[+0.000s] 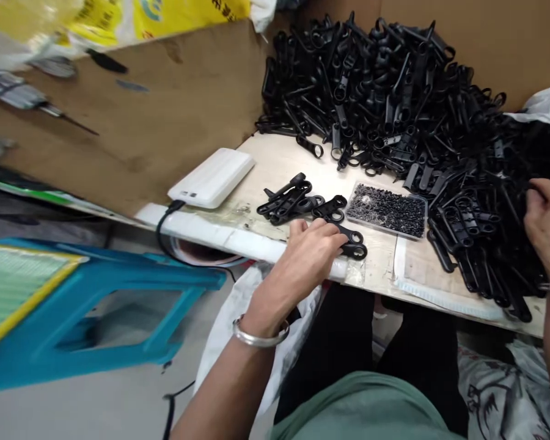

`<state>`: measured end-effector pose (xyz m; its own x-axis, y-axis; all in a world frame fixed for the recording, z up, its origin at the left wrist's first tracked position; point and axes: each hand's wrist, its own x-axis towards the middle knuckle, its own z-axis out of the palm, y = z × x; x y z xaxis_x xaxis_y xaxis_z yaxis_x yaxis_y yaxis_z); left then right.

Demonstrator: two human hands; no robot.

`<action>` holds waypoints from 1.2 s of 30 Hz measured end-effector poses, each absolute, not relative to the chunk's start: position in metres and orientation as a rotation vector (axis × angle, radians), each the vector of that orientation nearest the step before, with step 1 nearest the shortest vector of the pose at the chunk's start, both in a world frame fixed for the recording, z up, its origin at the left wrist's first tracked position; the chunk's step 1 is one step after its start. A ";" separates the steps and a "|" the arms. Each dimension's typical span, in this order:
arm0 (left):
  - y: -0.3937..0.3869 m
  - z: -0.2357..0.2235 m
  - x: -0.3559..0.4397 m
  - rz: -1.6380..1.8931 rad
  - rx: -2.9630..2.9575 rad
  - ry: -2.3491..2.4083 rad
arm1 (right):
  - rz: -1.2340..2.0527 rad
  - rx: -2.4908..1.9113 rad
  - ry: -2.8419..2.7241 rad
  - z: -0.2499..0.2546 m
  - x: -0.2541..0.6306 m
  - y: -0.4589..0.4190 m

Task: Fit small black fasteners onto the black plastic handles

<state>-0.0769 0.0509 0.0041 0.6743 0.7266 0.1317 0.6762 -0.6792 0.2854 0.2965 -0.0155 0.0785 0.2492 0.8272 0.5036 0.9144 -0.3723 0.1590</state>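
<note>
My left hand [309, 250] is at the table's front edge, its fingers curled over flat black plastic parts with ringed ends [355, 250] that stick out beyond the fingertips. Just behind it lies a small heap of similar black parts [286, 198]. At the right edge of the view, my right hand [547, 229] has its fingers bent beside the big pile of black plastic parts [394, 104]; what they hold, if anything, is hidden. Between the hands sits a clear shallow box [387, 211] of tiny black pieces and small metal-coloured bits.
A white power bank-like block [213, 177] with a black cable stands at the left. Cardboard walls [201, 98] border the table. An electric screwdriver-like tool [22, 91] is at the far left. Below are a blue stool [119, 324] and a white bag [242, 311].
</note>
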 end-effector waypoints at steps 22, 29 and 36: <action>0.012 -0.019 -0.041 0.722 2.705 0.949 | 0.585 -1.783 -1.642 -0.012 0.153 -0.046; 0.020 -0.016 -0.034 0.500 2.709 0.891 | 0.608 -1.831 -1.644 -0.013 0.160 -0.047; 0.032 -0.013 -0.030 0.379 2.677 0.814 | 0.650 -1.909 -1.638 -0.009 0.162 -0.039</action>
